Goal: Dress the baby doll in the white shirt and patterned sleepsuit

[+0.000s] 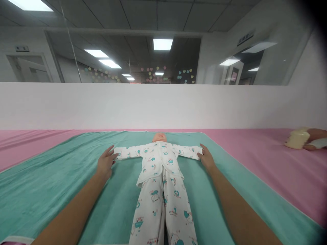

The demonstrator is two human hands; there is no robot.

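Note:
A baby doll [160, 137] lies on its back, its arms spread wide. It wears a white printed long-sleeved top [155, 160] and matching trousers [176, 207]. At the end of the left-side sleeve [127, 152], my left hand [105, 162] has its fingers on the cuff, some of them stretched out. My right hand [207, 159] takes the cuff of the opposite sleeve [187, 151] between thumb and fingers. Both sleeves lie out straight. The front edges of the top part below the chest, and the trouser ends run out of view.
Under the doll is a green blanket [68, 183] on a pink-covered surface [260, 163]. A low white wall [163, 107] stands behind, with glass above. At far right another person's hand [313, 134] is on a pale yellow object [297, 139], blurred.

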